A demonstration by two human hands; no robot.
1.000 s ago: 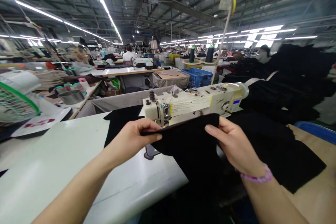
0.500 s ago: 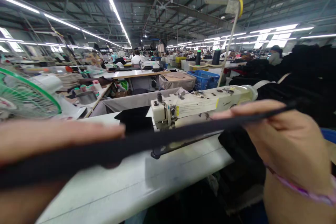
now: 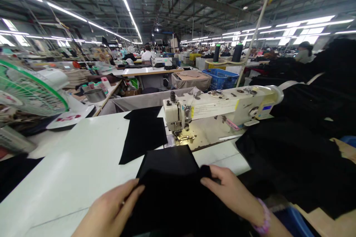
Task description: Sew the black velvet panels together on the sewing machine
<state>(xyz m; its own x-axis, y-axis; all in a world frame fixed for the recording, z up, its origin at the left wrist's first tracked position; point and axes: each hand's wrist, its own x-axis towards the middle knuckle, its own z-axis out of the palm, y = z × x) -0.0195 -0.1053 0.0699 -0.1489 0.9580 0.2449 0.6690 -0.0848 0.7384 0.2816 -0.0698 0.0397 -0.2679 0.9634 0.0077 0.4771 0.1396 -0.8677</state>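
A piece of black fabric stretches between my hands, its far edge lying on the white table. My left hand pinches its left side between thumb and fingers. At the opposite side, my right hand grips the right edge, where a bit of cloth folds up at the fingertips. Just beyond the far edge stands a white sewing machine, its needle area lit. Another black fabric piece lies flat to the left of the machine's head. The near part of the held fabric runs down out of view.
A green-rimmed fan stands at the left. Dark fabric is heaped on the right. Pink-handled snips lie on the machine bed. A thread stand pole rises behind the machine, near a blue basket.
Both hands have come down from in front of my view, lowering the black fabric from a raised, edge-on position to the table before the machine. The camera view has shifted slightly.
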